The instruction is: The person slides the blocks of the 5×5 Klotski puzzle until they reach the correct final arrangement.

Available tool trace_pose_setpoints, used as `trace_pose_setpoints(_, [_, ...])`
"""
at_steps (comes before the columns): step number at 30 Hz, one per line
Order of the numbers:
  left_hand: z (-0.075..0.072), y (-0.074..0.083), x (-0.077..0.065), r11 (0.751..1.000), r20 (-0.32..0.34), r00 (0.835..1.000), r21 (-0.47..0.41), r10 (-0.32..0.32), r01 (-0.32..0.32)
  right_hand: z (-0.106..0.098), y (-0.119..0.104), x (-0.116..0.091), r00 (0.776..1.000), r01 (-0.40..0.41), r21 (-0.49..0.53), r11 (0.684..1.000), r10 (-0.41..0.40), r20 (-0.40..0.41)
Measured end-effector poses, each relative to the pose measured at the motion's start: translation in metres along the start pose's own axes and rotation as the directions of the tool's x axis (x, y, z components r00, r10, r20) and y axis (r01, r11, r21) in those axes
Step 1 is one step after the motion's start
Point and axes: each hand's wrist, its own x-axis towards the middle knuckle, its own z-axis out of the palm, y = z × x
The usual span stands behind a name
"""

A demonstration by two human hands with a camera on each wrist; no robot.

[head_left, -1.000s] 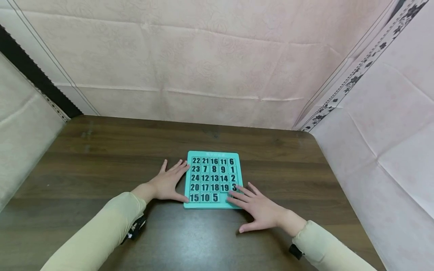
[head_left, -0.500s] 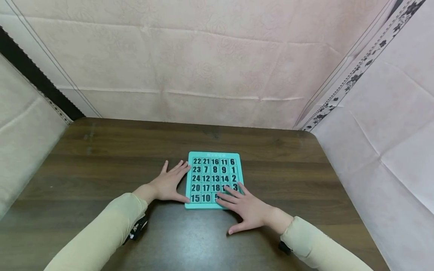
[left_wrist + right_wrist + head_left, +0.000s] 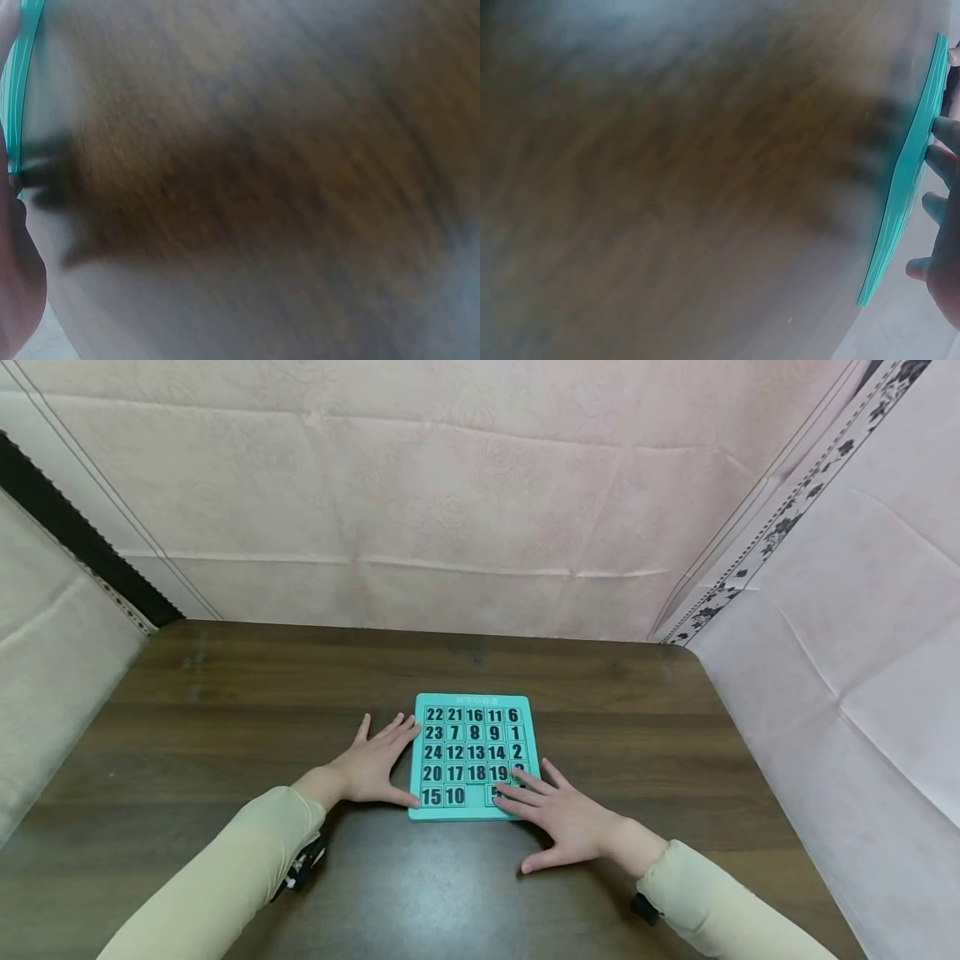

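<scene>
A turquoise sliding number puzzle point(image 3: 450, 814) lies flat on the table, its black-numbered tiles set in rows. My left hand point(image 3: 367, 770) spreads along its left edge, with thumb and fingertips touching the frame. Over the lower right corner reaches my right hand point(image 3: 566, 820), fingers fairly straight, fingertips at the 5 tile point(image 3: 492, 792), which they partly cover. The 3 tile is mostly hidden too. An open slot shows between the 10 tile point(image 3: 454, 796) and the 5. In the right wrist view the puzzle's side point(image 3: 909, 169) appears edge-on beside the fingers point(image 3: 939, 204).
The brown wood-grain table point(image 3: 300, 677) surrounds the puzzle. Pale cloth point(image 3: 450, 510) hangs behind it, and more cloth point(image 3: 862, 693) stands at the right side. Dark devices point(image 3: 303, 864) are strapped at the wrists.
My right hand first moved left onto the 5 tile, then back right. The 5 has slid one slot right, leaving the gap beside the 10. My left hand stays put.
</scene>
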Motion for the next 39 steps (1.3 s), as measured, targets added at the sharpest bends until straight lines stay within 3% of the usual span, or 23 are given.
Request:
trace_pose_setpoints(10, [0.003, -0.002, 0.002, 1.0, -0.001, 1.0, 0.01, -0.002, 0.002, 0.0, 0.001, -0.006, 1.0, -0.026, 0.025, 0.999, 0.026, 0.005])
trace_pose_setpoints(19, [0.001, 0.0, 0.0, 1.0, -0.002, 1.0, 0.012, 0.001, -0.001, -0.001, -0.002, 0.003, 0.999, 0.03, 0.001, 1.0, -0.03, -0.032])
trace_pose_setpoints(31, [0.002, 0.0, -0.001, 1.0, -0.016, 1.0, 0.005, 0.004, -0.004, -0.003, -0.017, 0.039, 0.993, 0.07, -0.071, 0.995, -0.062, 0.099])
trace_pose_setpoints(39, [0.002, -0.001, 0.0, 1.0, -0.005, 1.0, 0.005, -0.004, 0.004, -0.007, -0.019, 0.045, 0.991, 0.049, -0.046, 0.998, -0.042, 0.129])
